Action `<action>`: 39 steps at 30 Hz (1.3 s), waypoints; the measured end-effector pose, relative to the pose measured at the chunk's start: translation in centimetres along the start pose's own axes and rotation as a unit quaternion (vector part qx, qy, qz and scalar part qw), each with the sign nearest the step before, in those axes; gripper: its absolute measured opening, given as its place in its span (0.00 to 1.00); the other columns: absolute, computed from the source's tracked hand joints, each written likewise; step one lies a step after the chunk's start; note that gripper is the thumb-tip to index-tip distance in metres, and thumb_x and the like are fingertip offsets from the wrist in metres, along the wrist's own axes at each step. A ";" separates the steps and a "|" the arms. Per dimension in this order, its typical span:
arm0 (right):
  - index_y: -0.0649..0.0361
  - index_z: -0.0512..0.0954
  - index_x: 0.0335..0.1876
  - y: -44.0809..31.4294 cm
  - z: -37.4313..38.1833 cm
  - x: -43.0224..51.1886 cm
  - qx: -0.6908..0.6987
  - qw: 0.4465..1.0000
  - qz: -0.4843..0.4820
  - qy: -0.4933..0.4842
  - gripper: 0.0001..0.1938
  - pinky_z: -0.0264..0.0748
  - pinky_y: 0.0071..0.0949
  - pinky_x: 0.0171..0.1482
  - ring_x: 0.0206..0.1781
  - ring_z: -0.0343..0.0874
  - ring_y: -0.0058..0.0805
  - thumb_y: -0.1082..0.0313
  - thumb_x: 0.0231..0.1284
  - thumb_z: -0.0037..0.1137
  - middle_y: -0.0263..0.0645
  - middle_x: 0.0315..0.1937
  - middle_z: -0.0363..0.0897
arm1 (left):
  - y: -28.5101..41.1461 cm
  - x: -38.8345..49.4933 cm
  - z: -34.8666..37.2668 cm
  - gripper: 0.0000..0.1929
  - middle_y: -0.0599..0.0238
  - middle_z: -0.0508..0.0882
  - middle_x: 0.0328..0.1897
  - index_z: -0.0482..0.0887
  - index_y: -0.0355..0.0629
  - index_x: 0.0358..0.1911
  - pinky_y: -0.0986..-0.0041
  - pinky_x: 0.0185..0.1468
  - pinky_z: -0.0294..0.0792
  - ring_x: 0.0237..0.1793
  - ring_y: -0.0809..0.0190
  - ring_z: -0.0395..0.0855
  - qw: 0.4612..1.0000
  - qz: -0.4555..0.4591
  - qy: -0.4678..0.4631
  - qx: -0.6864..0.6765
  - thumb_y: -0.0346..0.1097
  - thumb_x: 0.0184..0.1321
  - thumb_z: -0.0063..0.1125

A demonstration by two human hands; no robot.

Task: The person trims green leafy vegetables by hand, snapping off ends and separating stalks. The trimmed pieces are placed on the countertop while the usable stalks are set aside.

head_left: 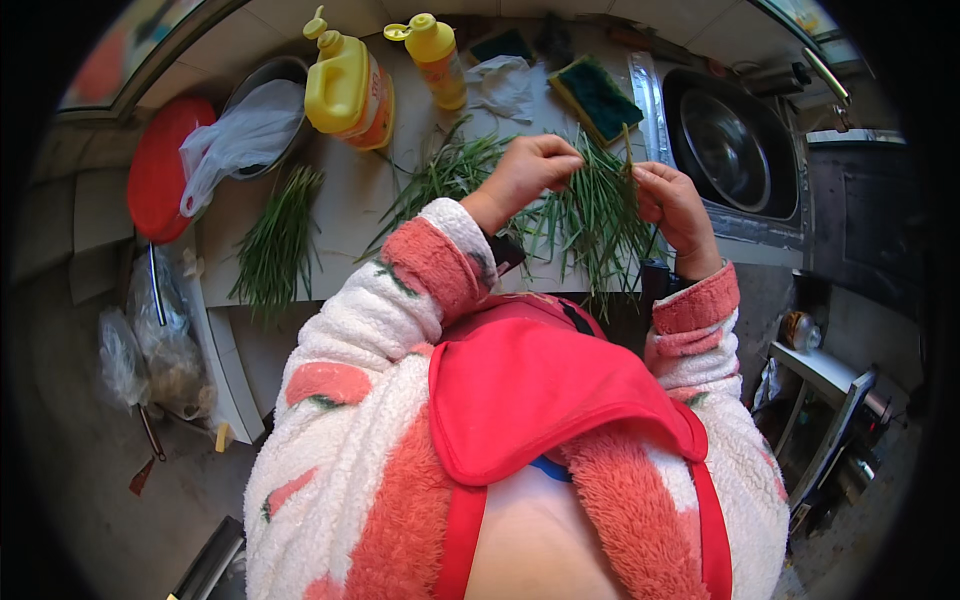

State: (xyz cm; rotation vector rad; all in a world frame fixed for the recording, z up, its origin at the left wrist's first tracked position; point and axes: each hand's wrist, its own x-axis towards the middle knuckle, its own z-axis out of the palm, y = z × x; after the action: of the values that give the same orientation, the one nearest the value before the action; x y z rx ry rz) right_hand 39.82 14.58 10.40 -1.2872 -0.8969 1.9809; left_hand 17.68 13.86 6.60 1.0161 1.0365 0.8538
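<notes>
A loose pile of green chives (600,217) lies on the white counter (352,225) before me. Over its far part, my left hand (536,166) has thumb and forefinger pinched together; whether a thin leaf is between them I cannot tell. At the pile's right side my right hand (671,199) grips a few chive stalks (628,161), their ends sticking up past the fingertips. More chives (442,176) spread loosely to the left, partly hidden by my left forearm. Farther left, a neater bunch of chives (281,236) rests with its leaf tips over the counter's front edge.
Along the back stand a yellow pump jug (341,90) and a yellow squeeze bottle (439,67). A green-yellow sponge (598,97) lies beside a crumpled plastic bag (502,86). The sink (784,176) at right holds a metal basin (724,150). A red lid-like disc (161,172) is at far left.
</notes>
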 end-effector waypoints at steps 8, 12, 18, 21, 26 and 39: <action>0.58 0.71 0.33 0.0 -0.2 0.1 0.141 0.989 0.004 -0.040 0.05 0.51 0.10 0.18 0.15 0.54 0.11 0.66 0.61 0.48 0.23 0.16 0.60 | -3.3 -0.2 -3.5 0.12 0.49 0.81 0.29 0.78 0.34 0.37 0.64 0.39 0.69 0.35 0.49 0.78 0.914 0.065 0.231 0.328 0.33 0.51 0.54; 0.56 0.70 0.32 0.4 2.9 1.1 0.172 0.983 0.008 -0.070 0.05 0.54 0.10 0.19 0.16 0.56 0.11 0.65 0.61 0.47 0.24 0.17 0.62 | -1.0 -2.2 -4.3 0.16 0.46 0.80 0.29 0.76 0.45 0.45 0.57 0.40 0.69 0.33 0.45 0.78 0.852 -0.009 0.121 0.509 0.39 0.52 0.51; 0.57 0.69 0.28 2.1 8.2 3.3 0.150 0.979 0.037 -0.136 0.07 0.58 0.11 0.20 0.17 0.60 0.13 0.65 0.61 0.47 0.27 0.18 0.66 | 0.5 -5.8 -5.7 0.20 0.48 0.80 0.32 0.75 0.46 0.49 0.61 0.45 0.68 0.37 0.45 0.77 0.856 0.172 0.255 0.416 0.32 0.48 0.52; 0.57 0.70 0.30 3.1 10.2 4.1 0.146 0.975 0.058 -0.155 0.06 0.59 0.11 0.20 0.17 0.62 0.14 0.65 0.61 0.47 0.27 0.19 0.67 | 0.2 -7.4 -6.7 0.19 0.56 0.81 0.39 0.74 0.41 0.50 0.72 0.48 0.67 0.41 0.57 0.78 0.936 0.119 0.202 0.262 0.30 0.52 0.53; 0.58 0.73 0.36 4.6 12.8 5.2 0.123 0.976 0.029 -0.180 0.06 0.64 0.13 0.26 0.24 0.69 0.15 0.65 0.61 0.47 0.27 0.24 0.72 | 0.1 -9.5 -7.1 0.16 0.67 0.79 0.43 0.72 0.36 0.50 0.81 0.44 0.69 0.41 0.71 0.78 0.992 -0.025 0.066 -0.104 0.33 0.60 0.50; 0.65 0.75 0.43 6.8 16.9 5.4 -0.161 0.977 -0.139 -0.034 0.16 0.66 0.16 0.36 0.35 0.68 0.13 0.58 0.58 0.51 0.30 0.33 0.76 | -0.4 -11.4 -7.7 0.04 0.61 0.80 0.22 0.78 0.38 0.26 0.72 0.28 0.69 0.24 0.61 0.79 0.906 0.090 0.304 0.280 0.31 0.49 0.56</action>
State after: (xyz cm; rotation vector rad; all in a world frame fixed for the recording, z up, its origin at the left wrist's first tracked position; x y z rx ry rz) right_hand 21.37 11.25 7.24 -1.1906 -1.3952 1.7155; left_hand 7.01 5.22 7.98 1.3798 1.8130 1.0875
